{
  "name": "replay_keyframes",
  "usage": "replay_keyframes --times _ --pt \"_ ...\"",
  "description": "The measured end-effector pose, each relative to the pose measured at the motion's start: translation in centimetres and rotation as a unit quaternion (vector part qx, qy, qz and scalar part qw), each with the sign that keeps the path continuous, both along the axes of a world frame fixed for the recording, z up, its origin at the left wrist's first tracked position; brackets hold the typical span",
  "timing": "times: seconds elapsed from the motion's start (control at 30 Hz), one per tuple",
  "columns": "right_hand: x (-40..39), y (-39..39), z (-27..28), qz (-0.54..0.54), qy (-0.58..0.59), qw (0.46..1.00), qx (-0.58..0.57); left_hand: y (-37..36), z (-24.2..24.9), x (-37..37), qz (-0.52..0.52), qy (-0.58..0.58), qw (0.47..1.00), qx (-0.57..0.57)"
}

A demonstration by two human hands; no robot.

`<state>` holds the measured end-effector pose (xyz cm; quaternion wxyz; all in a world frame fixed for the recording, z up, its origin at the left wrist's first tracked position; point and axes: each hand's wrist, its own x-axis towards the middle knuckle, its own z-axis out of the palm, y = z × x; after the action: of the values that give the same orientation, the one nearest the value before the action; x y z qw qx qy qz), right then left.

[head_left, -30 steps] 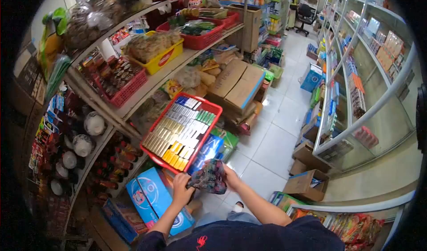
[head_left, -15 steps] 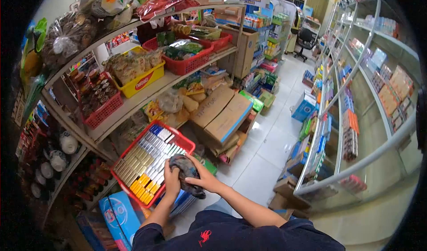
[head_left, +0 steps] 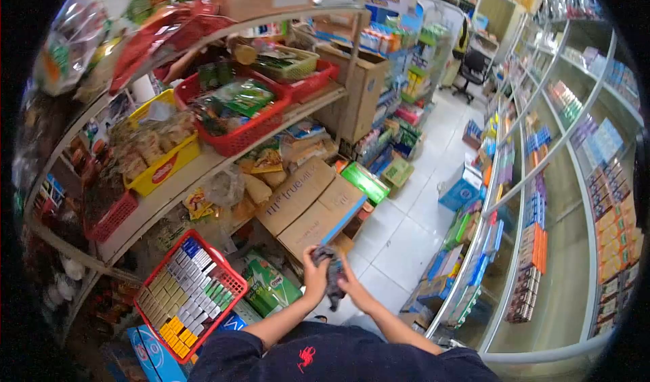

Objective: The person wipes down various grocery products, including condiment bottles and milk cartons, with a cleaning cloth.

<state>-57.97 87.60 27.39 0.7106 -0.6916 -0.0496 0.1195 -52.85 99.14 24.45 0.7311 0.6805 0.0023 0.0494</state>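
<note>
A dark, crumpled cloth (head_left: 333,282) is bunched up between my two hands, in front of my body and above the floor. My left hand (head_left: 314,279) grips it from the left side, fingers curled round it. On the other side my right hand (head_left: 353,290) presses its fingers into the cloth. To the left of my hands stands a red plastic basket (head_left: 242,290) with rows of small silver, gold, yellow, green and blue boxes. A large cardboard carton (head_left: 308,209) lies just beyond my hands.
Shelves on the left carry a yellow basket (head_left: 166,168) and a red basket (head_left: 230,138) of packets. A green package (head_left: 271,284) lies beside the lower basket. Glass-fronted shelving (head_left: 504,273) lines the right side. The tiled aisle (head_left: 382,246) leads to an office chair (head_left: 472,74).
My hands have moved right with the cloth, away from the red basket of small boxes. The view has shifted, and the basket now appears further left and lower.
</note>
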Motion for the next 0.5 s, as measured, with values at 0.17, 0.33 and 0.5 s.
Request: replay_keyframes --times 0.17,0.33,0.5 --pt "3.4 -10.9 -2.9 -0.148 0.114 0.977 0.107 -10.7 -1.6 1.7 -0.198 -0.012 0.98 -0.014" --pt "10.9 -22.5 -3.3 -0.242 0.024 0.967 0.074 -20.8 1.1 8.5 -0.287 0.08 0.953 -0.049" --pt "16.1 -31.7 -1.1 -0.26 0.013 0.963 0.068 -27.6 4.4 16.4 -0.291 0.112 0.95 -0.006"
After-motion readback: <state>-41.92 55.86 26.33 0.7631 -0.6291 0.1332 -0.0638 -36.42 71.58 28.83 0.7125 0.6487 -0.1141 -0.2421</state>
